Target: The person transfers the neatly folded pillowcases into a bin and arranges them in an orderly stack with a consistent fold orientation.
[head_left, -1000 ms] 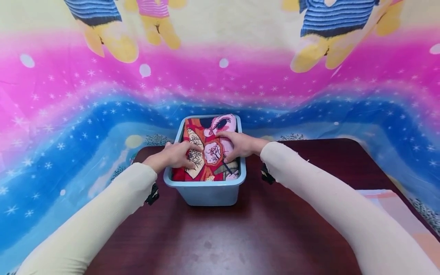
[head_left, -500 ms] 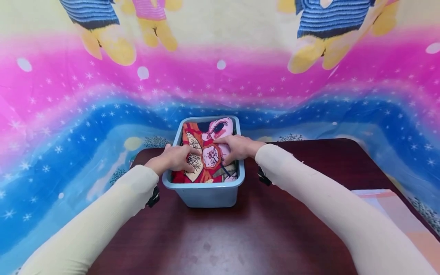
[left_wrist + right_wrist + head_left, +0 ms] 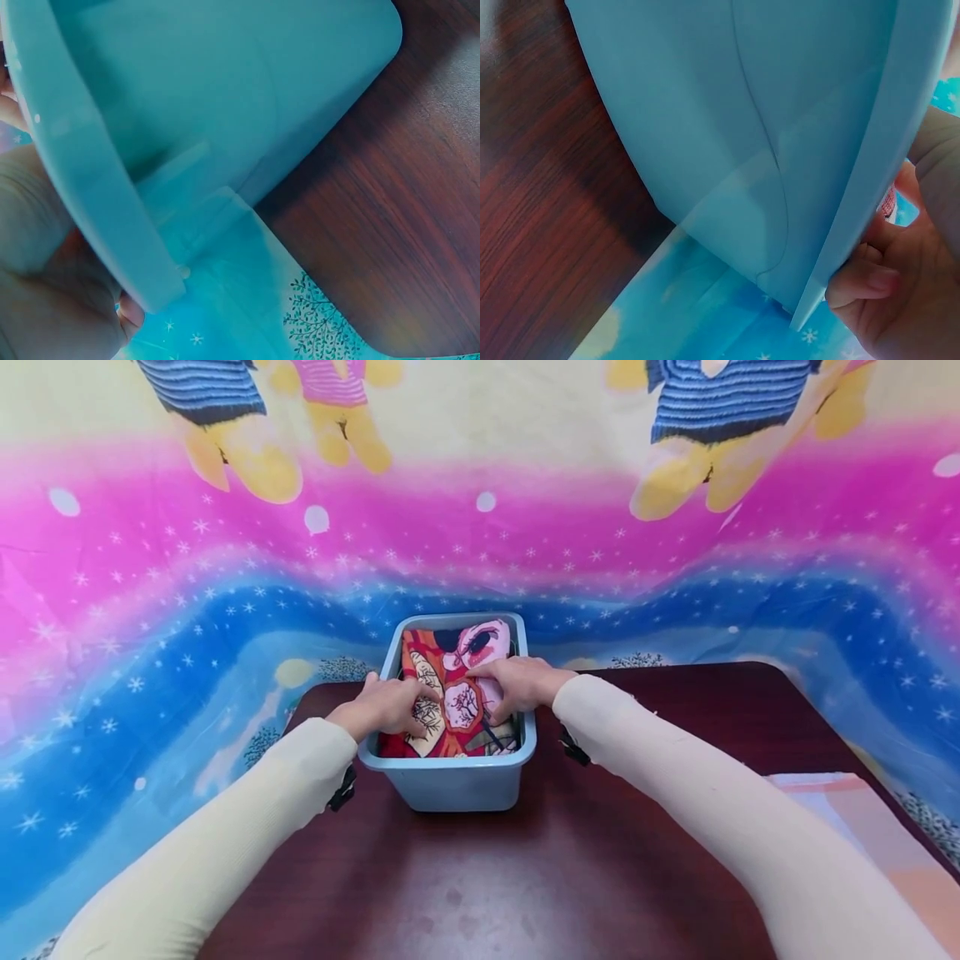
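Observation:
A light-blue plastic bin [image 3: 459,789] stands on the dark table in the head view. Inside it lies a folded cloth [image 3: 462,706], printed in red, orange, cream and pink, with its top just below the rim. My left hand [image 3: 384,703] reaches over the left rim, thumb and fingertips resting on the cloth. Over the right rim comes my right hand [image 3: 525,683], its thumb and forefinger apart on the cloth's right side. Both wrist views mostly show the bin's outer wall [image 3: 202,82], with part of the right hand [image 3: 907,277] beyond the rim.
The dark wooden table [image 3: 480,877] has rounded far corners. A pale checked sheet [image 3: 862,814] lies at its right edge. Behind hangs a pink and blue printed backdrop [image 3: 480,543], close to the bin's far side.
The cloth has sunk slightly deeper into the bin, and my hands have gone down with it. Their places on the cloth are nearly the same.

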`<state>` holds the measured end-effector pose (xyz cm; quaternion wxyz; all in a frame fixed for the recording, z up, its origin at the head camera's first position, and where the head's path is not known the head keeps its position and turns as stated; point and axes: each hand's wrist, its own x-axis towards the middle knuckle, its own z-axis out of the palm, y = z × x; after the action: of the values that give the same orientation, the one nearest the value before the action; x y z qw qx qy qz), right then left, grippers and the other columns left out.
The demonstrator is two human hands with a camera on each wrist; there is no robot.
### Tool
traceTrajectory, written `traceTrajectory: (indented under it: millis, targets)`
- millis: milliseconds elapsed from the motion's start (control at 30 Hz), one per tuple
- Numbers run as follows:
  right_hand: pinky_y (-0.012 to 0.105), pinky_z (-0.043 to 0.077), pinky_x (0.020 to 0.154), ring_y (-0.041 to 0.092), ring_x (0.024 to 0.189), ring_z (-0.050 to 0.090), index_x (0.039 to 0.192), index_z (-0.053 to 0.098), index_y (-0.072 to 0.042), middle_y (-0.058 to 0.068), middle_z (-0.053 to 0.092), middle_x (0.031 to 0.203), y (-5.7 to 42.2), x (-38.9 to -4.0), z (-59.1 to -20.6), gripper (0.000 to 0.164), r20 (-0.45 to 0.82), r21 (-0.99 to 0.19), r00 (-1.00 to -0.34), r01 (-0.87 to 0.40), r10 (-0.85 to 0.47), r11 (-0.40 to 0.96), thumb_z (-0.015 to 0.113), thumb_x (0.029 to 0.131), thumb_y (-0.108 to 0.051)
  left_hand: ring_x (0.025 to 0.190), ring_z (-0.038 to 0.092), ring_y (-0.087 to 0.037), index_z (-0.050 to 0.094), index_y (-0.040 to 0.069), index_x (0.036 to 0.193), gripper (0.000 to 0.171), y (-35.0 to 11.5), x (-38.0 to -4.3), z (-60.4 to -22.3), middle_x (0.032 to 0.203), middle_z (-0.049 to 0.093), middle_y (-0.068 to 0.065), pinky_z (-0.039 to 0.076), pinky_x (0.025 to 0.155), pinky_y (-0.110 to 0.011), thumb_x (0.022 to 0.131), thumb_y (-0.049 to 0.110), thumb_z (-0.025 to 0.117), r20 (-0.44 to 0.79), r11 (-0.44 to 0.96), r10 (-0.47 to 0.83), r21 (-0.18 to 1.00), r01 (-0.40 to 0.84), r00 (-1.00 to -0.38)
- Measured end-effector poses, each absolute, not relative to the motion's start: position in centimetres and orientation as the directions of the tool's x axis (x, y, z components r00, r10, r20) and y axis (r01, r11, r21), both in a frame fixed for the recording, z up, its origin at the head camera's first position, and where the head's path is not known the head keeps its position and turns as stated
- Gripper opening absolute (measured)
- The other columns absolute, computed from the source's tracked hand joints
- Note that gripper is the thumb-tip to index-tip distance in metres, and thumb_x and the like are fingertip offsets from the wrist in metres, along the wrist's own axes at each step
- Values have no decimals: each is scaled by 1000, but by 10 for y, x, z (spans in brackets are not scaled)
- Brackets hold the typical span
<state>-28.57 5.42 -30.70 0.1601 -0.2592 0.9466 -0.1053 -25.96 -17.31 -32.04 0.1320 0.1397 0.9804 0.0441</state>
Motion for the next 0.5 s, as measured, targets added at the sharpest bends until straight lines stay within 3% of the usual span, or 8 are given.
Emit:
traceTrajectory:
  millis: [267, 500]
  targets:
    - [56, 36, 114, 30, 134, 50, 158, 35, -32, 8, 53, 149, 52, -287, -310, 90, -240, -250, -826, -455, -510, 855, 84, 82, -39, 119, 55, -26, 63, 29, 139, 59, -170, -260, -321, 137, 65, -10, 26, 92, -47, 84, 36, 83, -257, 958, 287, 93, 272, -923]
    - [56, 36, 114, 31, 135, 50, 156, 39, -32, 8, 53, 150, 50, -287, -310, 89, -246, -228, -827, -457, -506, 859, 85, 80, -40, 124, 56, -27, 58, 30, 143, 60, -167, -258, -322, 139, 64, -10, 26, 101, -50, 87, 36, 80, -292, 957, 286, 33, 290, -912]
